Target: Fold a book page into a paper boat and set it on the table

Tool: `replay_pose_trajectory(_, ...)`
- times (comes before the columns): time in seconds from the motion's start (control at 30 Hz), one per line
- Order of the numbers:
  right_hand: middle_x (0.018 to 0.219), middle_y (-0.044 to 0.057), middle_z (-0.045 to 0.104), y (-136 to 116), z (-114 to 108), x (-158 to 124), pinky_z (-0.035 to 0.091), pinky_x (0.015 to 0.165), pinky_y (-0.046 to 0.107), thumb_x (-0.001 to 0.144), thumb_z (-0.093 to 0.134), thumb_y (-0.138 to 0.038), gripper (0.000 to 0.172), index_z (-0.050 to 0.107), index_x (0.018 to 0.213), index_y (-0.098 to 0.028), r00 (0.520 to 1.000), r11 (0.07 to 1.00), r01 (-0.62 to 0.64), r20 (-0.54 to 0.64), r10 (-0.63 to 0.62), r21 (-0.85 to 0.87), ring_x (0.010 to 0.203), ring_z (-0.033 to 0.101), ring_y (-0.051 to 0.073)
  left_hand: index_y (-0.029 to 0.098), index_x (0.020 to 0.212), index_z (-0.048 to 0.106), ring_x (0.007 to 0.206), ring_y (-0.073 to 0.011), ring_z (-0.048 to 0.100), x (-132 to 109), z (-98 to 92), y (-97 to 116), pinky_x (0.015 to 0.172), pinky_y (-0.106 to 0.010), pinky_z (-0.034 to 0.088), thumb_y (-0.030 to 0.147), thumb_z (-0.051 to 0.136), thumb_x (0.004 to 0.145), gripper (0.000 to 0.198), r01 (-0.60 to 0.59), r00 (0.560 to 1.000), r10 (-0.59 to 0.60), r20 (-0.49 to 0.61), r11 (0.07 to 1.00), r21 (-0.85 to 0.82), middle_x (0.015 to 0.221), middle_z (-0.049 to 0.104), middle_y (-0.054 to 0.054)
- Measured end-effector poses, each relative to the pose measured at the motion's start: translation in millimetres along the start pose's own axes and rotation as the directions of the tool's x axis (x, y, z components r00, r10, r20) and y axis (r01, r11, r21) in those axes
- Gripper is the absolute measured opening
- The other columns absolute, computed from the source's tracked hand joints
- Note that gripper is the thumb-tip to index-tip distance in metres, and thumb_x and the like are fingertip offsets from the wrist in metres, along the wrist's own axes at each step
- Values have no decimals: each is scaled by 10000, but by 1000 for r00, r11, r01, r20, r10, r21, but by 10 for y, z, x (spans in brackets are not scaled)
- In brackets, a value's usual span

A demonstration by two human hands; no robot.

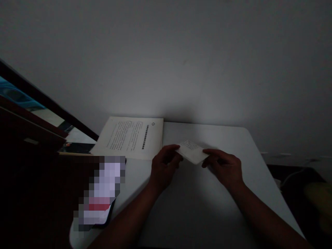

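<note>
Between my two hands is a small whitish rectangular piece [192, 152] with lines of print on its upper part; it looks like a card or a small packet, and the dim light hides which. My left hand [166, 164] pinches its left corner between thumb and fingers. At the opposite corner my right hand [224, 166] grips it the same way. The piece is tilted and held above the white table [186, 200]. Both forearms reach in from the bottom of the view.
A printed booklet or stack of sheets [129, 136] lies at the table's back left. Nearer, a phone [103, 193] with a lit, pixelated screen lies along the left edge. A pale wall [207, 62] rises behind the table. Dark wooden furniture [31, 138] stands at left.
</note>
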State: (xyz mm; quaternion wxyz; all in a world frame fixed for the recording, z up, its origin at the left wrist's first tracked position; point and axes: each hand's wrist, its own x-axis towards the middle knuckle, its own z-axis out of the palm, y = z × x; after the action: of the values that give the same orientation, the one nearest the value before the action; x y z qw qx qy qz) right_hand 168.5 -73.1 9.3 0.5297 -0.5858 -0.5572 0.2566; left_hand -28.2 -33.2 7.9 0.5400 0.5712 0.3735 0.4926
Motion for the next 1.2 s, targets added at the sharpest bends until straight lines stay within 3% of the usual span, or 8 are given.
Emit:
replay_pose_trajectory(0.07, 585, -11, 693, -31, -13, 2, 540, 505, 224, 711, 647, -157, 159, 709, 848, -206, 999, 999, 34, -14, -34, -1, 522, 658, 138, 179, 952, 605, 537, -70, 535, -6, -8, -14, 510, -180, 446, 219, 607, 790, 166, -2, 1000, 2, 14, 1000, 29, 643, 578, 25)
replay_pose_trajectory(0.23, 674, -4, 707, -70, -43, 12, 552, 523, 248, 660, 698, -171, 142, 707, 787, -232, 998, 993, 54, -27, -52, 101, 519, 651, 143, 185, 1038, 607, 572, -96, 594, 9, -29, 15, 528, -193, 489, 176, 626, 744, 295, 19, 1000, -19, -7, 998, 66, 667, 620, 12)
replay_pose_trajectory(0.37, 679, -4, 681, -49, -63, 18, 527, 497, 241, 634, 725, -179, 152, 706, 769, -245, 998, 983, 44, -52, -35, 178, 525, 625, 133, 168, 943, 652, 589, -116, 622, 17, -33, 26, 529, -207, 512, 186, 652, 707, 237, 47, 999, -48, 15, 996, 73, 715, 659, -24)
replay_pose_trajectory(0.5, 643, -5, 643, -28, -59, 20, 504, 475, 237, 624, 736, -186, 164, 709, 778, -236, 999, 980, 22, -32, -16, 199, 513, 592, 124, 166, 859, 668, 559, -104, 620, 15, -26, 19, 510, -203, 517, 185, 669, 683, 178, 59, 998, -60, 29, 997, 39, 790, 681, -39)
replay_pose_trajectory(0.67, 732, 8, 685, 23, -56, 4, 518, 505, 237, 633, 742, -188, 154, 710, 772, -246, 1000, 964, -11, 19, 6, 266, 562, 621, 131, 164, 865, 676, 563, -102, 618, 20, -35, 24, 525, -202, 522, 174, 691, 672, 193, 66, 997, -66, 35, 998, -4, 741, 674, -28)
replay_pose_trajectory(0.83, 811, 32, 697, 82, -78, -6, 534, 525, 268, 643, 754, -243, 142, 713, 779, -239, 998, 940, -69, 17, 67, 335, 599, 645, 153, 174, 795, 702, 632, -123, 640, 21, -51, 46, 560, -231, 542, 223, 745, 643, 165, 36, 993, -23, 117, 993, -114, 849, 676, -49)
replay_pose_trajectory(1.0, 670, 33, 687, 35, -76, 0, 544, 561, 339, 726, 698, -298, 120, 698, 814, -216, 996, 901, -75, 81, 44, 428, 585, 654, 189, 163, 757, 707, 514, -113, 600, 31, -56, 119, 508, -243, 519, 322, 711, 696, 170, 52, 995, -49, 92, 998, -29, 708, 681, -43)
replay_pose_trajectory(1.2, 638, 38, 672, -12, -33, 13, 527, 538, 325, 770, 655, -314, 124, 687, 732, -200, 998, 941, -58, 36, 49, 332, 576, 635, 180, 160, 748, 704, 488, -108, 582, 20, -29, 115, 501, -223, 485, 325, 673, 746, 168, 38, 999, -37, -15, 996, 79, 552, 648, -8)
